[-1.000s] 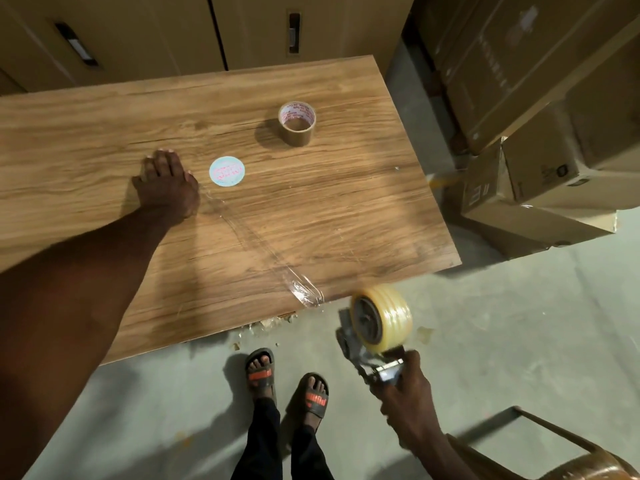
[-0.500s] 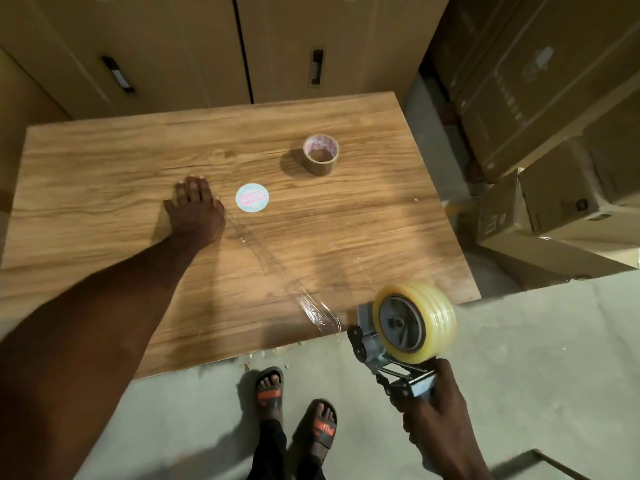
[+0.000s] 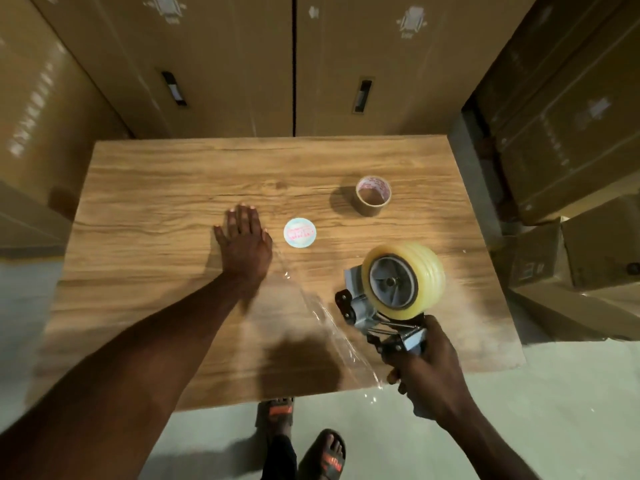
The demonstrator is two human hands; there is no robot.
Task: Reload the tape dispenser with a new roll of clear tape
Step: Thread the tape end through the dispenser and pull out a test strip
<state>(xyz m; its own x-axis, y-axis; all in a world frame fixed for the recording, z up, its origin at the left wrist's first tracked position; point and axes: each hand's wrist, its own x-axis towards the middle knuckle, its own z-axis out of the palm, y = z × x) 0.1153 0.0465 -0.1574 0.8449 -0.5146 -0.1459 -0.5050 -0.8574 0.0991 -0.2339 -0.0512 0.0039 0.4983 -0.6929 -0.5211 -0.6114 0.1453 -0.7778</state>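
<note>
My right hand (image 3: 431,374) grips the handle of a metal tape dispenser (image 3: 363,306) held above the table's front right part. A full roll of clear tape (image 3: 424,275) sits on its grey hub. A strip of clear tape (image 3: 329,323) lies stuck across the wooden table (image 3: 156,209), from beside my left hand to the front edge. My left hand (image 3: 244,242) rests flat on the table with fingers spread, at the strip's far end. An empty brown cardboard tape core (image 3: 373,199) stands at the back right. A round pale label disc (image 3: 300,232) lies between hand and core.
Tall cardboard cartons (image 3: 221,64) stand behind the table and stacked cartons (image 3: 571,150) to its right. Grey floor lies in front, where my feet in black sandals (image 3: 325,455) show below the table edge.
My right hand has brought the dispenser up from below the table's front edge to over the table. The view tilted upward. My left hand stays flat on the table.
</note>
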